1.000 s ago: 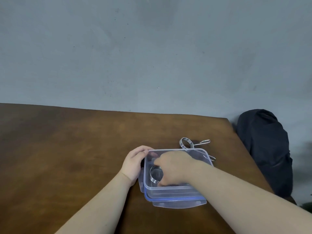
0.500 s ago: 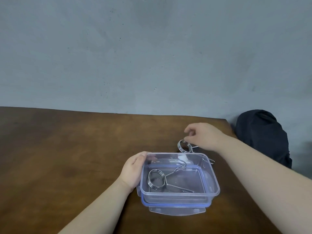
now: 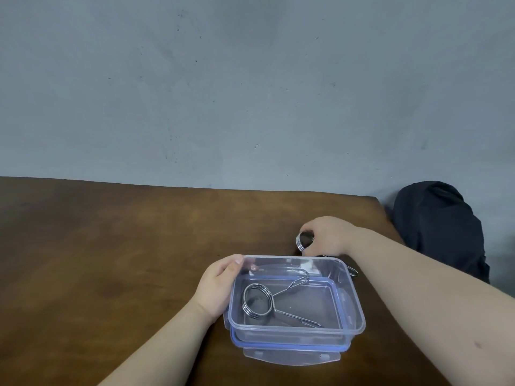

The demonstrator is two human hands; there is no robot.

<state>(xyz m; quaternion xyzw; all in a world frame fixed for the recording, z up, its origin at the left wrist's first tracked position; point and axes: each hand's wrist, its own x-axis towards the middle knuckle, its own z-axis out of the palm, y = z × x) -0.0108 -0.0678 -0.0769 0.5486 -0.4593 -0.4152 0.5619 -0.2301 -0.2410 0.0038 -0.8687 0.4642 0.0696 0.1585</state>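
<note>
A clear plastic container (image 3: pixel 354 310) sits on its blue-rimmed lid (image 3: pixel 289 355) on the brown wooden table (image 3: pixel 111 260). Inside lies a metal spring clip (image 3: pixel 257 300), its coil to the left and its two handles pointing right. My left hand (image 3: pixel 216 285) holds the container's left wall, thumb over the rim. Behind the container, my right hand (image 3: pixel 326 236) grips a second metal spring clip (image 3: pixel 303 240) by its coil, which stands on edge. One of its handle ends (image 3: pixel 353 271) pokes out past the container's far right corner.
A dark bag (image 3: pixel 440 227) leans against the grey wall just past the table's right edge. The wall runs along the table's far edge.
My right hand left the first clip in the container, moved back behind it, and closed around the second clip's coil, tipping it up. My left hand stayed on the container.
</note>
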